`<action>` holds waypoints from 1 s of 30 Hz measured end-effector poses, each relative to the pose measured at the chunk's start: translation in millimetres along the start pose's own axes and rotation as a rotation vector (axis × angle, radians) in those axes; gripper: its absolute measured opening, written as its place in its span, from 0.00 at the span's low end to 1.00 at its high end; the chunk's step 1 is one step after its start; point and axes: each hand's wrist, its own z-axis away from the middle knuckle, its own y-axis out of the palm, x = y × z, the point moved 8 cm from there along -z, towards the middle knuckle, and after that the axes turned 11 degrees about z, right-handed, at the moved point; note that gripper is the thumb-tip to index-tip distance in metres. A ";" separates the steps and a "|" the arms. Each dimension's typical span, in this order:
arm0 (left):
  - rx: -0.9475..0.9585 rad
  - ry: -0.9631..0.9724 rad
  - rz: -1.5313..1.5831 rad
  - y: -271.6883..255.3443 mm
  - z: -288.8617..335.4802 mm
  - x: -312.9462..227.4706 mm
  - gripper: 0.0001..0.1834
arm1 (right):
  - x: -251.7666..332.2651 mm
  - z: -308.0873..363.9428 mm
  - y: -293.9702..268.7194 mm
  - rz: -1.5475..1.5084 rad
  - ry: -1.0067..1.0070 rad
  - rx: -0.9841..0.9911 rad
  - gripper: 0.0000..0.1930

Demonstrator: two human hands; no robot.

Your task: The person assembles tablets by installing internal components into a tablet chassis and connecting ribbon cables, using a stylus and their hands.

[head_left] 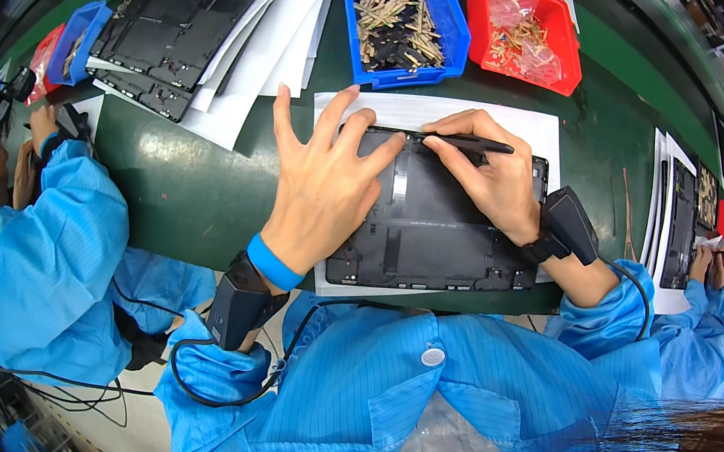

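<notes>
A black laptop-type cover panel (441,247) lies on white sheets in front of me, its inner side up. My left hand (326,175) is over its far left part, fingers spread, with a fingertip on the far edge near the middle. My right hand (495,172) pinches slim black tweezers (480,143) between thumb and fingers. Their front end points left, to the same spot on the far edge, close by the left fingertip. Whatever lies at the tip is too small or hidden to make out. Both wrists carry black strapped devices, and a blue band (273,261) circles the left one.
Beyond the panel stand a blue bin (359,28) of small brass-coloured and black parts and a red bin (562,52) with bagged small parts. Stacked panels (179,28) with paper lie far left. Co-workers in blue (37,268) sit on both sides. Cables hang from my wrists.
</notes>
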 end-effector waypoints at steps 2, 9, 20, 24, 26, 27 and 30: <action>-0.008 0.006 0.000 1.0 -1.2 -1.1 0.22 | 0.5 -0.2 -0.5 0.000 -0.008 -0.007 0.07; 0.004 -0.028 -0.002 3.8 -1.4 -1.7 0.22 | 4.2 0.2 -0.7 0.016 -0.055 -0.014 0.07; -0.027 -0.070 -0.060 -3.2 4.5 -2.2 0.20 | 8.5 1.6 0.4 0.040 -0.154 -0.028 0.08; -0.031 -0.083 -0.067 -4.4 4.4 -2.6 0.19 | 5.0 0.6 1.0 -0.005 -0.092 -0.012 0.08; -0.018 -0.067 -0.093 -1.5 3.1 -3.3 0.20 | 4.6 0.4 0.4 -0.011 -0.086 -0.017 0.08; -0.018 -0.069 -0.094 -0.4 3.0 -3.5 0.20 | 3.7 0.5 0.2 -0.017 -0.076 -0.016 0.08; -0.052 -0.022 -0.009 1.0 2.0 -8.2 0.21 | 2.9 -0.4 -0.4 -0.025 -0.048 -0.005 0.08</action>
